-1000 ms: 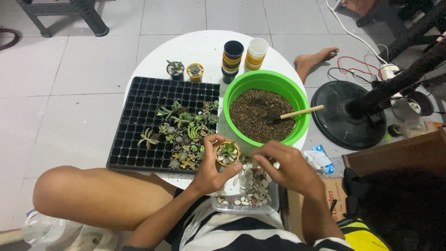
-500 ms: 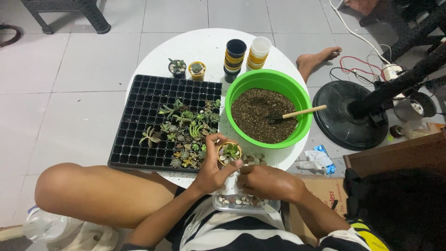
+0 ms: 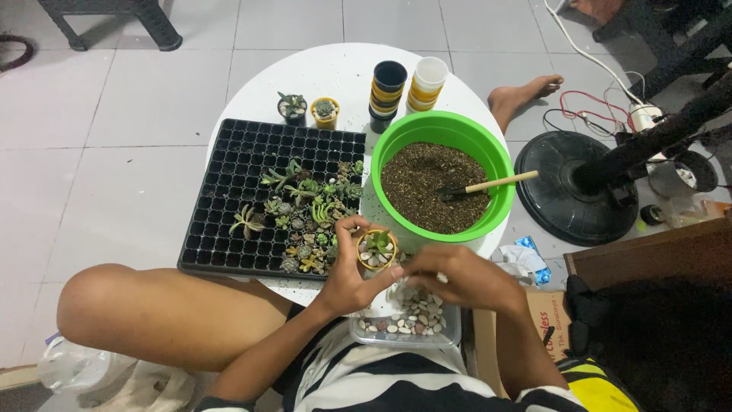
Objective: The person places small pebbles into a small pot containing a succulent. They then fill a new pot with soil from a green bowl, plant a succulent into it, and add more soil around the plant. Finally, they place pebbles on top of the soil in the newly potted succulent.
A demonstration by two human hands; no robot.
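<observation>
— So where's the small yellow pot (image 3: 377,250)?
— Lower centre, left hand (image 3: 347,281) wrapped around it.
— And the right hand (image 3: 461,278)?
— Curled over the pebble tub (image 3: 408,319); fingertips hidden, grip unclear.

A home floor turned into a small potting corner: pale floor tiles (image 3: 114,114) with a low round white bench (image 3: 335,72) on them. On it sit a black seedling tray (image 3: 244,183) of succulents and a green bowl of soil (image 3: 446,179). To the right are a fan base (image 3: 568,194) and loose cables (image 3: 587,61).
</observation>
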